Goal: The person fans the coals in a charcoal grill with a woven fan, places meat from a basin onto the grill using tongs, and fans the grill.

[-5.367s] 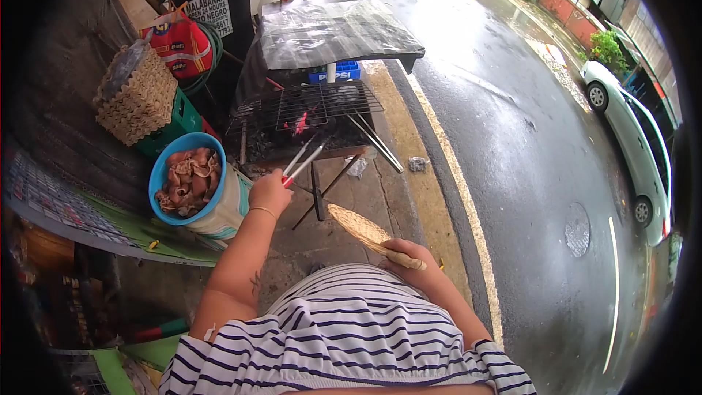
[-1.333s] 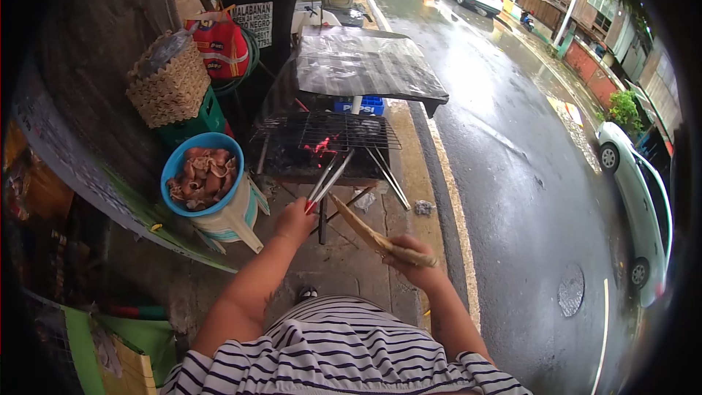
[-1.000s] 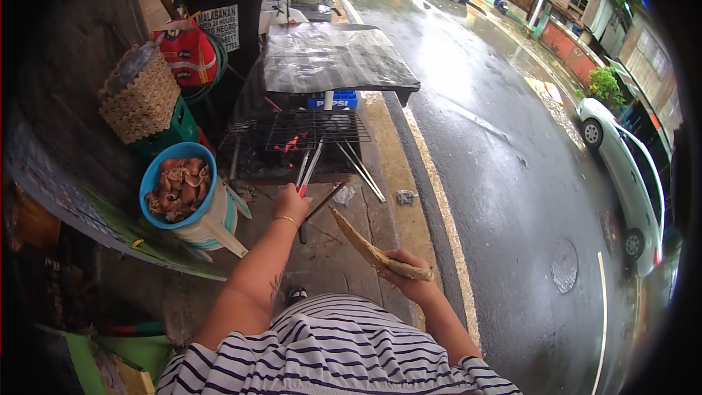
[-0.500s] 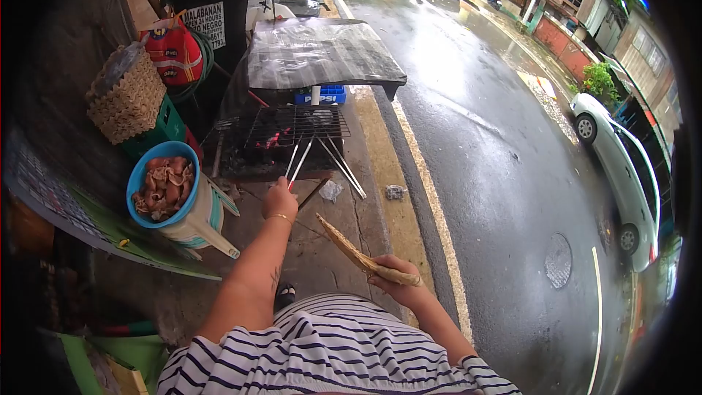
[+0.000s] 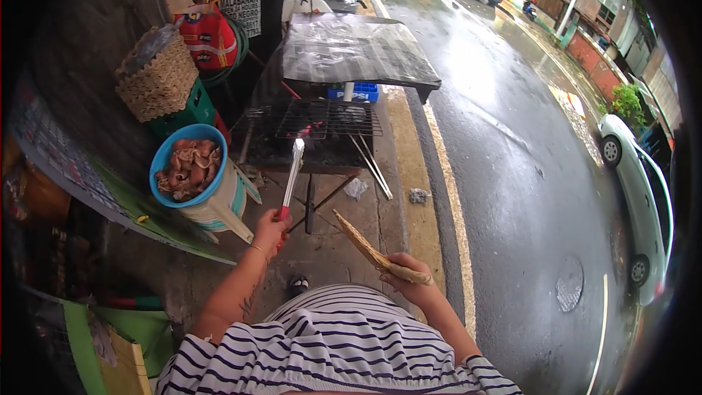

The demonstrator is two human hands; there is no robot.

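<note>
Head view: left hand (image 5: 271,236) has fingers closed round red-handled tongs (image 5: 291,183), tips up before the grill (image 5: 333,169); right hand (image 5: 411,278), fingers wrapped on woven fan (image 5: 363,245), edge-on. Best keep knuckles back from glowing coals (image 5: 313,130).

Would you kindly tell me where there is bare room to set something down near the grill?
Bare pavement shows between the white stool and the fan in the right hand, beyond the shoe. The yellowish kerb strip is bare between the crumpled grey lump and that hand. The left is crowded with the blue basin, green crate and woven basket.
</note>
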